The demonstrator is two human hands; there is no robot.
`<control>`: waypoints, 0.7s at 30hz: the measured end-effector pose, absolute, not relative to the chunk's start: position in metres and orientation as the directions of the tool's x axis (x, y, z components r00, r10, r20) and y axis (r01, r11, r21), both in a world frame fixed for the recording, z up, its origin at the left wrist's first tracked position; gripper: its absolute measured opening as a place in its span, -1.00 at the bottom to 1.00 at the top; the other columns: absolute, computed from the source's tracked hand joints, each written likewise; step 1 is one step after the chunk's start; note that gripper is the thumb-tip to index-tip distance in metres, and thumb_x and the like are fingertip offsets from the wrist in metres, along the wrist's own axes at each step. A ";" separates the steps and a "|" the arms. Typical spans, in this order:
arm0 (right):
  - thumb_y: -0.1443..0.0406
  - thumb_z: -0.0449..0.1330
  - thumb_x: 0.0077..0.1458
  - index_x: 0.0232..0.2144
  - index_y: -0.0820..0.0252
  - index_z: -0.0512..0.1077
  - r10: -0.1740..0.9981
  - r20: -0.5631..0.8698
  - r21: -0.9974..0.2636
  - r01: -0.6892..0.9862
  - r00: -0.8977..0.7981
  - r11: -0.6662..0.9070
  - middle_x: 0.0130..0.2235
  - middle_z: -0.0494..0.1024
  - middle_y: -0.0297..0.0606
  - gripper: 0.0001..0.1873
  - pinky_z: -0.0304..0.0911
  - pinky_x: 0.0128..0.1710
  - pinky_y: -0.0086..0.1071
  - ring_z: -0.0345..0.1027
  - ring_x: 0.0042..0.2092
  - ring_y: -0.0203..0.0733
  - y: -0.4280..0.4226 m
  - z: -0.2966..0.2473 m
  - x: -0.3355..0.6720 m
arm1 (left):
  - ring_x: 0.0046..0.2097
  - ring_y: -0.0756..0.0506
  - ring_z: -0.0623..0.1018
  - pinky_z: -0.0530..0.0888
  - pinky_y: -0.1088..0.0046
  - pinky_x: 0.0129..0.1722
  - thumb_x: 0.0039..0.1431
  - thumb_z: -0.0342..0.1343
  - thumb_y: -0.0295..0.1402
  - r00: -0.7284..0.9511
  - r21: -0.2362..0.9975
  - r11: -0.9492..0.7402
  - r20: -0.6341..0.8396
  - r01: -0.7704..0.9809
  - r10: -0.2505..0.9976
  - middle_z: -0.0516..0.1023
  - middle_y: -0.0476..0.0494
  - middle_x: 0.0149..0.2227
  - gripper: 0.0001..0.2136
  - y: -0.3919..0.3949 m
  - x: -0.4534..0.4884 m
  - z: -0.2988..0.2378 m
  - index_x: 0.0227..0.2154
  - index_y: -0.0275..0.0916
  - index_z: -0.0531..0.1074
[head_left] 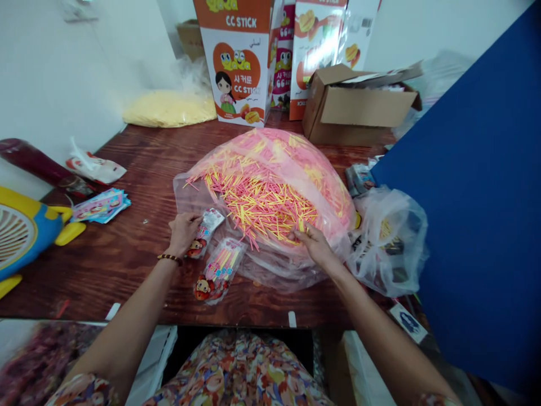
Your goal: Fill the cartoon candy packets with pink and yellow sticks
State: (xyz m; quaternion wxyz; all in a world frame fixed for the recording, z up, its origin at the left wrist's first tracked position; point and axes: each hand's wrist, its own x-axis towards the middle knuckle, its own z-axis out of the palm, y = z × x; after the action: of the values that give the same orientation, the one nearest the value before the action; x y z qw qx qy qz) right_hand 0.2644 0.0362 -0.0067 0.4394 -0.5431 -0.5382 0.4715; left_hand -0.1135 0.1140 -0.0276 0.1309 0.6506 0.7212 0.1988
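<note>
- Currently, the left hand pinches a printed sachet.
- The right hand grips thin yellow sticks; squeezing too hard could perhaps break them.

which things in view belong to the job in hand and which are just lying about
Seemingly part of the job:
pink and yellow sticks, some in the right hand
big plastic bag around them
small packet in the left hand
packet of sticks near it

Seemingly just lying about:
white and red pack
yellow and blue fan
open cardboard box
tall printed boxes
</note>
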 end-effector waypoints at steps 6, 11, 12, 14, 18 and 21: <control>0.03 0.32 -0.08 -0.33 0.15 0.45 0.988 -0.116 -0.984 -0.147 0.103 -0.100 -0.49 0.54 -0.37 -0.64 0.35 -0.18 -0.24 0.44 -0.39 -0.18 0.032 -0.010 0.246 | -0.06 -0.23 0.55 0.27 0.21 0.06 0.24 -0.07 -0.19 -0.086 0.393 0.014 0.166 0.919 0.982 0.66 -0.23 -0.17 -0.65 0.112 -0.115 -0.025 -0.23 -0.19 0.61; 0.05 0.22 0.04 -0.30 0.13 0.45 0.996 -0.074 -0.986 -0.148 -0.054 -0.081 -0.42 0.57 -0.32 -0.71 0.33 -0.15 -0.24 0.45 -0.34 -0.17 0.014 -0.007 0.220 | -0.03 -0.28 0.53 0.28 0.14 0.08 0.22 -0.03 -0.19 -0.108 0.429 -0.004 0.238 0.904 0.965 0.65 -0.24 -0.16 -0.66 0.104 -0.114 -0.010 -0.20 -0.21 0.61; 0.06 0.19 0.07 -0.31 0.12 0.44 0.994 -0.054 -0.992 -0.110 -0.093 -0.064 -0.39 0.58 -0.30 -0.73 0.33 -0.13 -0.24 0.45 -0.31 -0.16 0.009 -0.008 0.213 | -0.05 -0.26 0.55 0.33 0.18 0.03 0.21 -0.01 -0.19 -0.127 0.502 -0.013 0.244 0.865 0.961 0.65 -0.24 -0.16 -0.67 0.102 -0.113 -0.006 -0.21 -0.23 0.61; 0.11 0.14 0.13 -0.32 0.12 0.43 0.987 -0.021 -1.000 0.008 -0.158 -0.020 -0.33 0.58 -0.28 -0.78 0.31 -0.11 -0.25 0.44 -0.25 -0.16 0.000 -0.013 0.200 | -0.15 -0.20 0.57 0.42 0.29 -0.09 0.16 0.03 -0.22 -0.181 0.692 -0.023 0.220 0.722 0.959 0.66 -0.21 -0.22 -0.70 0.098 -0.110 0.003 -0.24 -0.28 0.59; 0.18 0.08 0.17 -0.29 0.13 0.41 0.974 -0.046 -0.966 0.260 -0.221 0.014 -0.29 0.56 -0.30 -0.82 0.28 -0.13 -0.30 0.40 -0.22 -0.17 -0.011 -0.030 0.187 | -0.31 -0.08 0.55 0.47 0.43 -0.27 -0.03 0.20 -0.25 -0.263 0.962 0.004 0.071 0.274 0.962 0.63 -0.11 -0.34 -0.73 0.083 -0.099 0.025 -0.29 -0.31 0.54; 0.16 0.07 0.16 -0.29 0.14 0.43 0.976 -0.078 -0.970 0.240 -0.202 -0.028 -0.31 0.56 -0.31 -0.79 0.26 -0.15 -0.30 0.39 -0.23 -0.15 -0.012 -0.041 0.188 | -0.40 -0.01 0.52 0.44 0.51 -0.35 -0.16 0.32 -0.28 -0.270 1.000 0.013 -0.008 0.017 0.963 0.57 -0.02 -0.43 -0.73 0.067 -0.087 0.041 -0.37 -0.29 0.50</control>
State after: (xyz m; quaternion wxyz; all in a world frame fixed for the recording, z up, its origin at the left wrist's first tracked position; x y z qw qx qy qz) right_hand 0.1876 -0.0121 -0.0405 0.3681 -0.5135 -0.5921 0.5003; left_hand -0.0871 0.0673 0.0413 0.4252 0.4289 0.5708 0.5563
